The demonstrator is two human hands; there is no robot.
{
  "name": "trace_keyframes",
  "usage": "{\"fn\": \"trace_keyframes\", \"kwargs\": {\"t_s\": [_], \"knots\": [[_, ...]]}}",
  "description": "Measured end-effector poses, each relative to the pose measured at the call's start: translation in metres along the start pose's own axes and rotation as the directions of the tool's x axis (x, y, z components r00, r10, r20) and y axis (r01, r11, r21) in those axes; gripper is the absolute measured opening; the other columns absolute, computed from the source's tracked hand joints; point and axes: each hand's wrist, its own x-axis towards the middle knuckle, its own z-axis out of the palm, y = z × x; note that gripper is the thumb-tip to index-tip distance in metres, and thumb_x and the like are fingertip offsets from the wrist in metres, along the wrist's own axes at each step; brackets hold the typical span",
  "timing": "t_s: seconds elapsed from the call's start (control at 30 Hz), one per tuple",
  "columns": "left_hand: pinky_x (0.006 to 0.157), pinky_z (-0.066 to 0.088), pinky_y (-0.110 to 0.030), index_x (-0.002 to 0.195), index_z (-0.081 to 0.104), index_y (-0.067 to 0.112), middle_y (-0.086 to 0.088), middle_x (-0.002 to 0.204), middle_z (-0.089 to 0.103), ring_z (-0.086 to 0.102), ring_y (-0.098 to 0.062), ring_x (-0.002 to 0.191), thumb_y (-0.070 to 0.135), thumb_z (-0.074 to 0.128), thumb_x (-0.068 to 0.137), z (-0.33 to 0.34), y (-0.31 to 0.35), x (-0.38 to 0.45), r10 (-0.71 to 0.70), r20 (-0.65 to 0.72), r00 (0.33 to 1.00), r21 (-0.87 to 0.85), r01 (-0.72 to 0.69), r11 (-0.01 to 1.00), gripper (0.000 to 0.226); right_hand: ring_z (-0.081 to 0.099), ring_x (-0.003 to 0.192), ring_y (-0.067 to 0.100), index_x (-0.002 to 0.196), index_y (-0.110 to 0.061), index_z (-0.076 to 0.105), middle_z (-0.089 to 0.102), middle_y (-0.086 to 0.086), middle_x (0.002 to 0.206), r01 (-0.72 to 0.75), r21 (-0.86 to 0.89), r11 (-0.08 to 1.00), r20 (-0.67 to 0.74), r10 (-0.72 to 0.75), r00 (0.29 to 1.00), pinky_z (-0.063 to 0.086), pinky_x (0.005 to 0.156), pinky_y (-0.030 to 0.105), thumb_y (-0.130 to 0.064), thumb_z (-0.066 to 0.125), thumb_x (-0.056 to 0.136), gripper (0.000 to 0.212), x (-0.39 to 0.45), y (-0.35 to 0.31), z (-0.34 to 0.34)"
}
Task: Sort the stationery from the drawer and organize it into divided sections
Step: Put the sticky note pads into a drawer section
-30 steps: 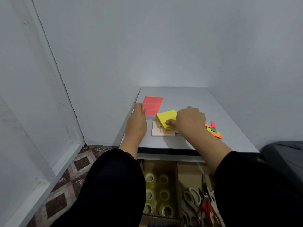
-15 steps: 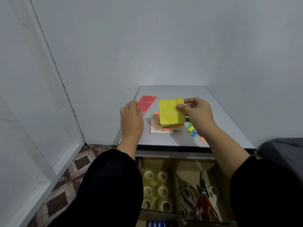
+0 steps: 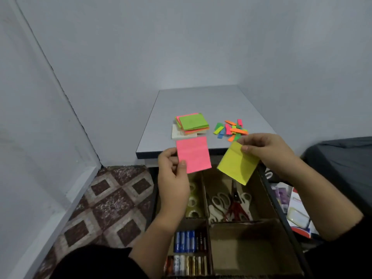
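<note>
My left hand pinches a pink sticky-note pad by its lower left corner, above the open drawer. A yellow sticky-note pad hangs tilted from the upper corner that my right hand pinches. Below them the cardboard divider splits the drawer into sections holding tape rolls, scissors and batteries; one section holds nothing. On the grey desk lies a stack of sticky notes with a green top, beside small coloured flags.
Grey walls close the desk in at the back and right. A patterned floor lies to the left. Right of the drawer are packaged items and a dark surface.
Both hands pulled back from the desk to above the drawer. The left now holds the pink pad that lay on the desk; the right carried the yellow pad off the stack.
</note>
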Motion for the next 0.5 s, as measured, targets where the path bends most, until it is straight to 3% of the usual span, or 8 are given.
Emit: {"fn": "trace_keyframes", "kwargs": {"t_s": [0.07,0.13,0.23,0.3,0.4,0.5], "knots": [[0.07,0.046,-0.018,0.121,0.046,0.036,-0.008,0.086,0.058,0.058,-0.012,0.079,0.008,0.054,0.094,-0.006,-0.001,-0.027,-0.101,0.132,0.986,0.02,0.099,0.995,0.04,0.062,0.086,0.016,0.087,-0.026,0.07,0.069,-0.002,0.092,-0.041,-0.126,0.991,0.104,0.054,0.993,0.048,0.072,0.027,-0.007,0.061,0.09,0.021,-0.019,0.008,-0.004],[0.072,0.047,-0.019,0.118,0.053,0.042,-0.009,0.083,0.058,0.058,-0.013,0.078,0.007,0.055,0.093,-0.012,-0.002,-0.051,-0.187,0.26,0.947,0.072,0.174,0.982,0.042,0.064,0.088,0.014,0.09,-0.025,0.071,0.07,-0.004,0.093,-0.073,-0.255,0.964,0.204,0.127,0.971,0.048,0.072,0.027,-0.01,0.062,0.09,0.018,-0.035,0.017,-0.005],[0.062,0.041,-0.009,0.102,0.064,0.04,0.011,0.069,0.053,0.05,0.003,0.064,0.006,0.058,0.092,-0.016,-0.003,-0.081,-0.245,0.339,0.908,0.132,0.212,0.968,0.036,0.061,0.094,0.01,0.089,-0.028,0.07,0.067,-0.009,0.097,-0.097,-0.428,0.899,0.293,0.239,0.926,0.05,0.084,0.031,-0.015,0.063,0.09,0.015,-0.055,0.03,-0.003],[0.06,0.041,-0.01,0.093,0.066,0.039,0.021,0.065,0.058,0.051,0.005,0.063,0.008,0.06,0.091,-0.017,-0.005,-0.095,-0.295,0.349,0.89,0.199,0.237,0.951,0.031,0.059,0.093,0.007,0.087,-0.029,0.07,0.066,-0.01,0.097,-0.099,-0.48,0.871,0.31,0.275,0.91,0.049,0.083,0.027,-0.015,0.064,0.089,0.015,-0.063,0.037,0.0],[0.074,0.048,-0.022,0.078,0.063,0.043,0.02,0.066,0.06,0.056,-0.003,0.075,0.016,0.066,0.087,-0.019,-0.009,-0.109,-0.285,0.358,0.889,0.327,0.166,0.93,0.029,0.057,0.084,-0.001,0.086,-0.031,0.07,0.065,-0.015,0.091,-0.083,-0.543,0.836,0.321,0.298,0.899,0.042,0.065,0.013,-0.014,0.065,0.088,0.017,-0.074,0.048,0.005],[0.086,0.045,-0.034,0.071,0.067,0.042,0.013,0.067,0.054,0.054,-0.006,0.081,0.022,0.072,0.079,-0.021,-0.01,-0.115,-0.188,0.385,0.904,0.466,-0.015,0.885,0.021,0.058,0.085,-0.002,0.086,-0.032,0.071,0.067,-0.015,0.093,-0.071,-0.594,0.801,0.343,0.332,0.879,0.043,0.071,0.013,-0.014,0.066,0.086,0.019,-0.079,0.058,0.013]]}}
